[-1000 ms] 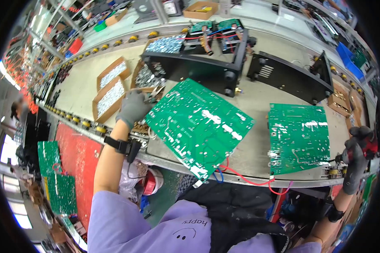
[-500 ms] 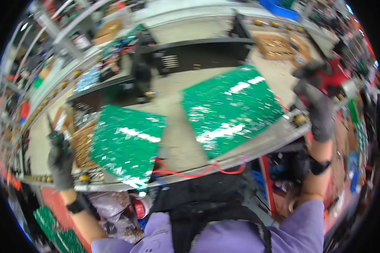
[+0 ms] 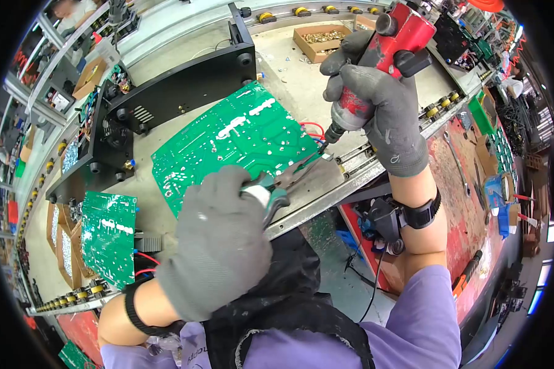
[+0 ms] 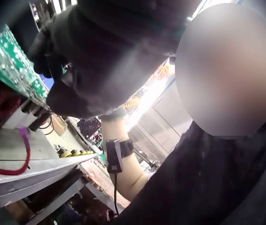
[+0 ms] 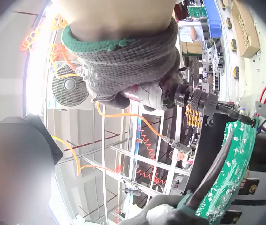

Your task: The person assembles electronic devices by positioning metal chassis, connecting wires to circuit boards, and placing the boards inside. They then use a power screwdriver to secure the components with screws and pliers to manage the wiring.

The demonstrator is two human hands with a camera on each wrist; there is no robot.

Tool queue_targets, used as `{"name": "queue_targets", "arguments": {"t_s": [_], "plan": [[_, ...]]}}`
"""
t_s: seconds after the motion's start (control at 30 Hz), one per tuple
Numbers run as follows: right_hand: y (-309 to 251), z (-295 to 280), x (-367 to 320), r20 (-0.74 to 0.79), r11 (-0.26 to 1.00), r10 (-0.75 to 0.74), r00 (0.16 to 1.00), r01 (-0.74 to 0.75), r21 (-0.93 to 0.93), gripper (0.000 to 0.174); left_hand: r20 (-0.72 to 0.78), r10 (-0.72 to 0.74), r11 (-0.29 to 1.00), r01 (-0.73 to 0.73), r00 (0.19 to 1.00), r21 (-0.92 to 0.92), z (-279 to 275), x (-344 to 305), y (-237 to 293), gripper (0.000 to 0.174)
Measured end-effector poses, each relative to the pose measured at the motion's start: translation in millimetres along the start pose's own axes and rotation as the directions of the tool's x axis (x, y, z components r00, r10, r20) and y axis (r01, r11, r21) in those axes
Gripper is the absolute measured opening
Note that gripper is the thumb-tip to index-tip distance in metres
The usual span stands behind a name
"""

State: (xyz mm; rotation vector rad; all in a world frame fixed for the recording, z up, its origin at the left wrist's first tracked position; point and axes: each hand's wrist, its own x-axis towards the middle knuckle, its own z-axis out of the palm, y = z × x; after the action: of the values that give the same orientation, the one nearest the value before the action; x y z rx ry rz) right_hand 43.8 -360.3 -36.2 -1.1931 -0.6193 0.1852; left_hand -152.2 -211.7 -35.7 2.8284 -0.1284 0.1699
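Drawn together since, the gray-gloved left hand [image 3: 221, 230] and right hand [image 3: 388, 104] curled fingers [image 3: 372, 80] round green-handled metal pliers [image 3: 284, 179] and a red power driver [image 3: 406, 34], its bit [image 3: 333, 134] at the corner of the green circuit board [image 3: 221, 147] on the pale surface [image 3: 295, 86], apparently fastening, which called for steady alignment.

The left hand [image 3: 221, 237] is held curled at the near edge of the green board [image 3: 228, 144]; the right hand [image 3: 388, 101] is held, fingers curled, to its right.
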Motion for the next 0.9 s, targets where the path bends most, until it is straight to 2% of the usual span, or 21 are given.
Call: {"name": "queue_targets", "arguments": {"t_s": [0.07,0.23,0.3,0.33,0.4,0.43,0.47,0.53,0.6,0.67,0.7,0.8,0.83,0.9], "plan": [[1.1,1.6,-1.1,-0.021,1.0,0.01,1.0,-0.01,0.029,0.038,0.058,-0.062,0.989,0.054,0.996,0.141,12.3,11.6,11.3,0.037],[1.1,2.6,-3.9,0.002,0.998,0.058,0.998,-0.058,0.014,0.032,0.078,-0.097,0.98,0.082,0.992,0.179,21.5,17.0,29.5,0.034],[3.4,2.1,-4.6,0.04,0.999,0.051,0.998,-0.05,-0.012,0.03,-0.023,-0.095,0.972,0.098,0.995,0.214,30.6,18.5,29.2,0.028],[1.1,1.7,-5.8,0.039,0.999,0.05,0.998,-0.05,-0.01,0.03,-0.023,-0.095,0.972,0.097,0.995,0.215,35.8,20.9,30.3,0.028],[-5.5,3.7,-8.4,0.057,0.982,0.101,0.993,-0.09,-0.165,0.031,-0.072,-0.091,0.96,0.107,0.993,0.26,44.6,23.8,33.5,0.022],[1.5,5.5,-7.7,0.052,0.978,-0.027,0.998,0.037,-0.205,0.032,-0.073,-0.093,0.96,0.109,0.993,0.259,44.7,23.8,34.2,0.022],[1.9,4.9,-8.5,0.057,0.978,-0.024,0.998,0.035,-0.205,0.032,-0.063,-0.077,0.96,0.091,0.995,0.264,44.7,22.5,35.0,0.018],[2.2,4.6,-11.1,0.17,0.877,-0.205,0.964,0.258,-0.406,0.032,-0.057,-0.074,0.96,0.087,0.996,0.267,45.9,17.9,29.7,0.015],[1.5,7.3,-12.4,0.17,0.902,-0.181,0.969,0.232,-0.364,0.032,-0.132,-0.035,0.973,0.064,0.991,0.221,47.1,9.5,13.5,0.01],[-3.4,9.5,-10.8,0.342,0.94,-0.075,0.937,0.181,-0.289,0.037,-0.117,-0.004,0.97,0.032,0.993,0.242,42.9,10.3,8.4,0.008],[1.8,10.5,-9.5,0.364,0.941,-0.094,0.927,0.202,-0.273,0.052,-0.11,0.017,0.976,0.008,0.994,0.218,43.0,10.4,6.4,0.008],[-1.0,12.2,-13.7,0.4,0.898,-0.101,0.911,0.257,-0.358,0.05,-0.112,0.026,0.984,-0.006,0.993,0.177,46.8,9.5,3.5,0.01],[-5.1,14.0,-13.5,0.408,0.813,-0.105,0.907,0.314,-0.491,0.05,-0.112,0.014,0.986,0.005,0.994,0.166,49.0,8.8,3.4,0.011],[-0.9,12.6,-13.6,0.39,0.83,-0.139,0.91,0.322,-0.455,0.049,-0.132,-0.043,0.992,0.057,0.99,0.108,55.3,7.9,3.4,0.011]]}}
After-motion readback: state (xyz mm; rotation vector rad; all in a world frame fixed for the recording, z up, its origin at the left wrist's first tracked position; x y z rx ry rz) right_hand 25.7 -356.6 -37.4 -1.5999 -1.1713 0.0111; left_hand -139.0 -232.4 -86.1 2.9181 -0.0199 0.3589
